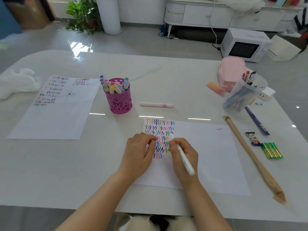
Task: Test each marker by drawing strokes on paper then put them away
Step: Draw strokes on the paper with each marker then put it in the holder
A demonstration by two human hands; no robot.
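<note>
My right hand [183,155] grips a white marker [184,160] with its tip down on the near sheet of paper [208,155], among rows of coloured squiggles [160,135]. My left hand [138,152] lies on the left edge of that sheet, fingers loosely curled and touching the paper. Behind the sheet lies a white marker with a pink band [156,105]. Left of it, a pink cutout pen cup [119,99] holds several capped markers. A second sheet [55,110] with strokes lies far left.
A clear plastic cup of pens [243,94], a pink pencil case [231,72] and an orange-pink eraser [215,88] stand at the right back. A long wooden stick [253,157], a ruler [257,121], a snack packet [253,138] and green batteries [271,150] lie right. White cloth [16,84] far left.
</note>
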